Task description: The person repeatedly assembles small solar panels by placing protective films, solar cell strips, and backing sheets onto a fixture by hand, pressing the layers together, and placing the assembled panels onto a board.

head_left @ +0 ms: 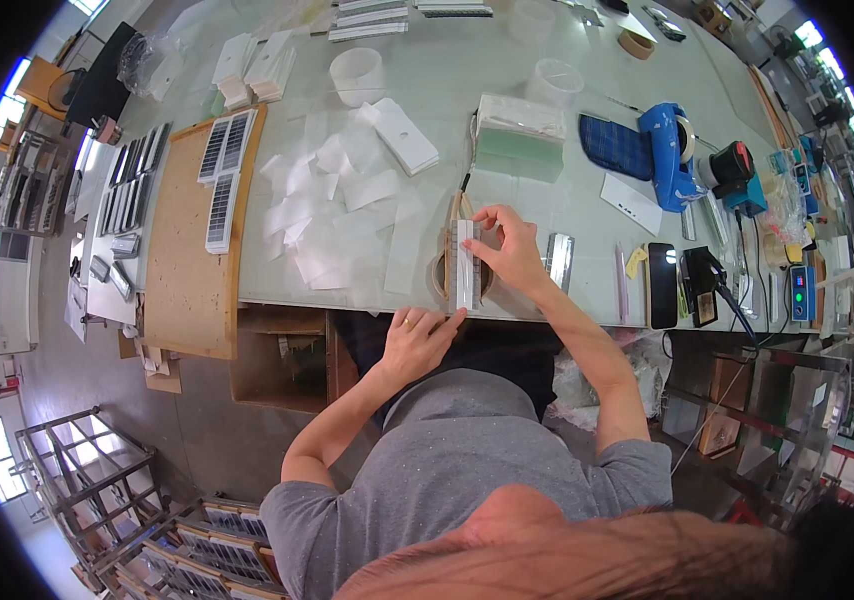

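Observation:
A narrow grey strip (464, 290) with a white band down its middle lies lengthwise at the table's front edge, over a round brown object largely hidden beneath it. My left hand (417, 345) is at the strip's near end, its index fingertip touching there and its fingers stretched out. From the right, my right hand (514, 250) reaches over the strip's far half. Its thumb and index finger are bent onto the strip, gripping it. Beyond the far end stands a pale green block (519, 150) with a clear wrapped top, a cable beside it.
Loose white slips (332, 215) are heaped left of the strip, beside a white card stack (407, 137). A brown board (187, 240) carries dark-celled panels. To the right are a blue tape dispenser (665, 155), a black phone (661, 285) and cables. Translucent cups (357, 77) stand farther back.

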`<action>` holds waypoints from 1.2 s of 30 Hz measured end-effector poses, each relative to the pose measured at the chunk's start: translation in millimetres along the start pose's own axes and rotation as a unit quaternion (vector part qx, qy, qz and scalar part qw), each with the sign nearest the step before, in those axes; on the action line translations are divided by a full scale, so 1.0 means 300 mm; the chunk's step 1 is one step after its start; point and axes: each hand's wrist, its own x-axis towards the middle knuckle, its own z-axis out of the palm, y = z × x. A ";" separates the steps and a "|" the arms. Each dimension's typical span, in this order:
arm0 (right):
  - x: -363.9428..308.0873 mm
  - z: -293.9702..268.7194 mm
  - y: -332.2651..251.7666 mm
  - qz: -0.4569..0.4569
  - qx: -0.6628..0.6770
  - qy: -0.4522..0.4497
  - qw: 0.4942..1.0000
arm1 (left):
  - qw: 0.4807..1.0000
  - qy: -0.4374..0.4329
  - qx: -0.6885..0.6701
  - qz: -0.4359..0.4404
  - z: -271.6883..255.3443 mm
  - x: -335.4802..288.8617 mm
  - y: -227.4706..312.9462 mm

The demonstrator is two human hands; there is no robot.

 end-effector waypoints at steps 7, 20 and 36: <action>0.007 0.002 0.026 0.004 -0.052 -0.006 0.999 | 1.000 0.000 -0.002 0.001 -0.001 -0.002 -0.002; 0.012 -0.009 0.016 -0.003 -0.099 0.003 0.995 | 1.000 -0.012 0.000 0.007 -0.012 0.005 -0.004; 0.008 -0.004 -0.004 -0.025 -0.136 0.030 0.990 | 0.999 -0.020 0.025 0.032 -0.005 -0.007 -0.024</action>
